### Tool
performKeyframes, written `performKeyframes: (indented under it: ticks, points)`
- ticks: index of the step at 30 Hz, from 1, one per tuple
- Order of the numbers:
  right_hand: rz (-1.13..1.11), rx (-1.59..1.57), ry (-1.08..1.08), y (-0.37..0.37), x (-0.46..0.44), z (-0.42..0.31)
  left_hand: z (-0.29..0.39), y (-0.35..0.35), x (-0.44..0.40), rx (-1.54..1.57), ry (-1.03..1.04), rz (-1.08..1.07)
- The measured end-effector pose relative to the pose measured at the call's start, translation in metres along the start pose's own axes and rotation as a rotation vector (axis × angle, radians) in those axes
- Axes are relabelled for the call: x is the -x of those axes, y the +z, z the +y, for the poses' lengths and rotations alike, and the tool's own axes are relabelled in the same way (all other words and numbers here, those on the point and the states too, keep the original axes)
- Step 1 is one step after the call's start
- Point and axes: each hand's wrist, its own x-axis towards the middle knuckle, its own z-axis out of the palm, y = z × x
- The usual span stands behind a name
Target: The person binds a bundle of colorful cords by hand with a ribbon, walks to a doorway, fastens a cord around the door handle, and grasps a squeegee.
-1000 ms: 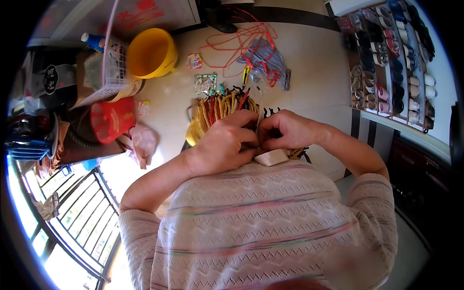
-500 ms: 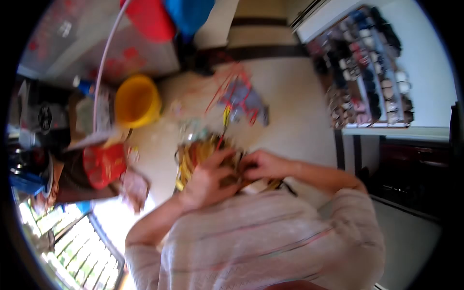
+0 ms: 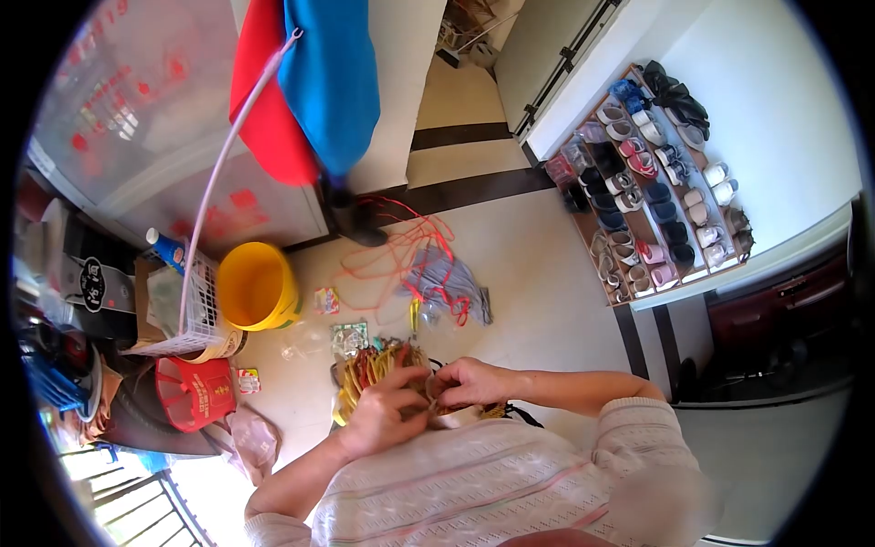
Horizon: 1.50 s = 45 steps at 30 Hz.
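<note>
Close to the chest, my left hand (image 3: pixel 390 410) has its fingers curled at the near edge of a bundle of yellow and red cords (image 3: pixel 365 372). My right hand (image 3: pixel 468 381) is pinched just to its right, its fingertips almost meeting those of the left. Whatever small piece lies between the fingertips is too hidden to name. Below the hands, a pale band (image 3: pixel 456 417) rests against the knitted top. Black cord ends show at the right of the bundle.
Red string (image 3: pixel 401 246), a grey cloth (image 3: pixel 447 278) and a yellow cutter (image 3: pixel 415 314) lie on the floor ahead. A yellow bucket (image 3: pixel 258 285), white basket (image 3: pixel 205 296) and red stool (image 3: pixel 194 394) stand left. A shoe rack (image 3: pixel 656 201) is at right.
The view has tilted up, so the floor items and hands sit lower, and red and blue hanging cloths and a doorway have come into view. Both hands stay together at the bundle.
</note>
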Motion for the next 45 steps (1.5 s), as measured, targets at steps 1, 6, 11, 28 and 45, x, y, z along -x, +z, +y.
performKeyframes:
  ticks: [1,6,11,28,45]
  points:
    - [0.007,-0.087,0.027,0.001,0.001,-0.001,0.0,0.0,0.001,0.008,-0.019,-0.004]
    - [-0.03,-0.152,0.046,-0.003,0.001,-0.001,0.001,0.002,-0.001,0.029,-0.054,-0.006]
    - [-0.158,0.014,0.001,-0.006,-0.002,-0.002,0.002,0.004,-0.004,0.0,-0.015,-0.036]
    - [0.118,0.086,0.016,0.002,-0.004,0.01,-0.003,0.004,-0.004,0.032,0.097,-0.022]
    - [0.242,-0.403,0.204,0.004,-0.001,0.0,-0.002,-0.001,0.004,0.221,-0.066,-0.062]
